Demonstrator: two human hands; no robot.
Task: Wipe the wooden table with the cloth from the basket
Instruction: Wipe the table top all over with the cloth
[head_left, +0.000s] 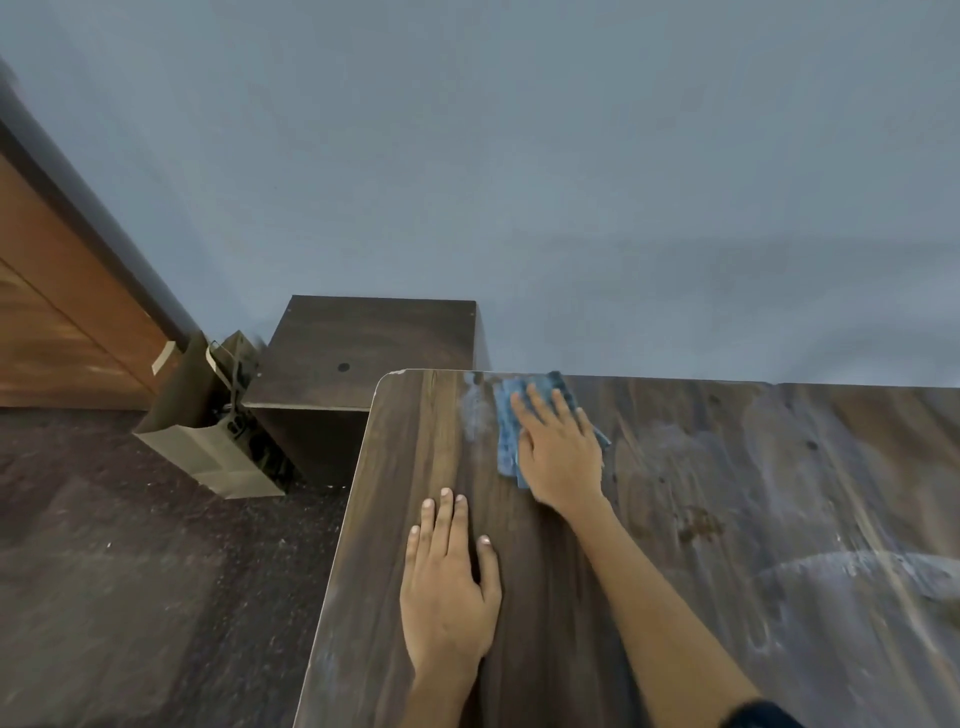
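The right hand (561, 452) lies flat with fingers spread, pressing the blue cloth (511, 431) onto the wooden tabletop (727, 519) near its far left corner; pale dusty smears show just beside the cloth. The left hand (449, 587) rests palm-down and empty, nearer the front edge.

table (701, 519) – dark wood-grain, smooth, dusty | cloth (506, 431) – blue, textured fabric
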